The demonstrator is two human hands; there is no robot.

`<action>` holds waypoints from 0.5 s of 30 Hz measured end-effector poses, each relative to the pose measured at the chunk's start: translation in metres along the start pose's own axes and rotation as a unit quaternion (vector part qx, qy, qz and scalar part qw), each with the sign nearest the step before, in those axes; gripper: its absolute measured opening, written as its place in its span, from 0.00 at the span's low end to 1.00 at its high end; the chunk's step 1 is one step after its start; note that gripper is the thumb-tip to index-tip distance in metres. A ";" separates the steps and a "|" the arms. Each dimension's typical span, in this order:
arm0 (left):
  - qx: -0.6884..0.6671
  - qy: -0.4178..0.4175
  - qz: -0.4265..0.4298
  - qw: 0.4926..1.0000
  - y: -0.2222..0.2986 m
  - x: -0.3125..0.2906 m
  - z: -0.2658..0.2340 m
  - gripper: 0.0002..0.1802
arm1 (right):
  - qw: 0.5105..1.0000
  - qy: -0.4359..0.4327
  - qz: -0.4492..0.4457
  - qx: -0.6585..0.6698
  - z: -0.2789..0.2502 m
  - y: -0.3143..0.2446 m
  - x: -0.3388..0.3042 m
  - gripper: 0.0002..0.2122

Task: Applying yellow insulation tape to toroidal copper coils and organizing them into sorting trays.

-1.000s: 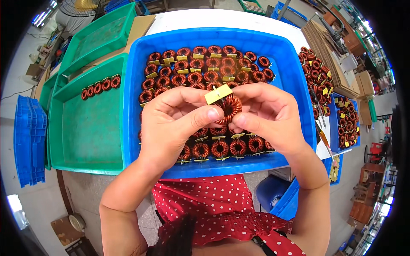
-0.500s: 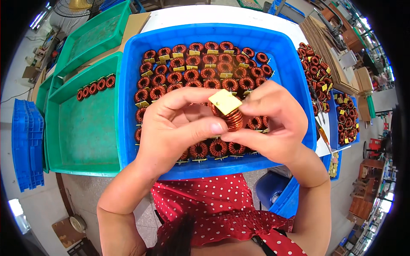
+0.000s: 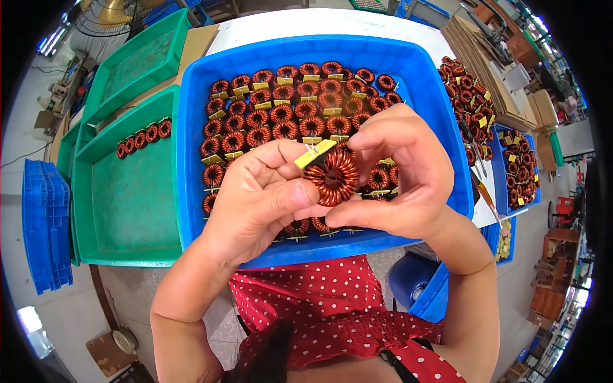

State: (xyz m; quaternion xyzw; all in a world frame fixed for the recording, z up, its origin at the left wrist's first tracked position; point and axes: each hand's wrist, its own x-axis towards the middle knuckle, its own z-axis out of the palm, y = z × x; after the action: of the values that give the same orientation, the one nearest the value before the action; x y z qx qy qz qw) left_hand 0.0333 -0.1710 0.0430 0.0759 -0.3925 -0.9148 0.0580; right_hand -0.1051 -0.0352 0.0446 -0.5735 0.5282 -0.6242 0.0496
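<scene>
A copper-wound toroidal coil with a small yellow base plate is held up between my two hands, its ring face toward me. My left hand grips it by the plate side, thumb in front and fingers behind. Around its far right side curve the thumb and forefinger of my right hand, their tips at the coil's edge. Below, a blue tray holds rows of similar coils, most with yellow plates; my hands hide part of them.
To the left stands a green tray with a short row of coils, another green tray behind it. At the right lie a heap of coils, tweezers and a smaller blue bin of coils.
The coil has been turned, so its round face and centre now show and the yellow plate appears nearly edge-on at upper left. My right fingers have spread a little.
</scene>
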 end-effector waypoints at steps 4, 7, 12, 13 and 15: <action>0.014 0.023 -0.023 0.999 -0.002 0.000 -0.002 0.16 | 1.000 -0.029 0.006 -0.010 -0.001 0.000 0.000 0.26; 0.001 0.035 -0.036 0.999 -0.002 0.002 -0.004 0.14 | 0.999 0.018 0.031 0.011 0.001 0.001 -0.001 0.21; -0.029 0.038 -0.058 0.997 0.001 0.007 -0.003 0.11 | 0.997 0.019 0.067 0.019 0.002 0.005 -0.005 0.18; -0.045 0.035 -0.055 0.997 0.002 0.008 -0.001 0.10 | 0.995 0.032 0.084 0.043 0.002 0.006 -0.005 0.15; -0.036 0.055 -0.047 0.997 0.002 0.011 -0.001 0.11 | 0.986 0.045 0.131 0.095 0.001 0.007 -0.006 0.10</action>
State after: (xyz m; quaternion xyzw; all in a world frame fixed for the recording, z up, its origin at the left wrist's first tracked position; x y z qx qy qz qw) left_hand 0.0232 -0.1751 0.0428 0.1420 -0.3512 -0.9246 0.0394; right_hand -0.1057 -0.0348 0.0355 -0.4638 0.5387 -0.6846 0.1615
